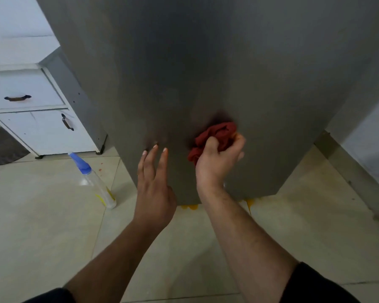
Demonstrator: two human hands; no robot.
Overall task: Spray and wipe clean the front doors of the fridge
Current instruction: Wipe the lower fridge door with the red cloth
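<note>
The grey fridge door (206, 73) fills the upper middle of the head view, seen from above down to its bottom edge. My right hand (217, 160) grips a crumpled red cloth (217, 135) and presses it against the lower part of the door. My left hand (154, 180) is to the left of it, fingers straight, fingertips touching the door. A clear spray bottle (94, 180) with a blue trigger head stands on the floor left of the fridge, untouched.
A white cabinet (37, 119) with a drawer and dark handles stands to the left of the fridge. A dark mat (2, 147) lies at the far left. Yellow stains (193, 207) mark the beige tiled floor (42, 237) under the door's bottom edge. A wall (363, 145) runs along the right.
</note>
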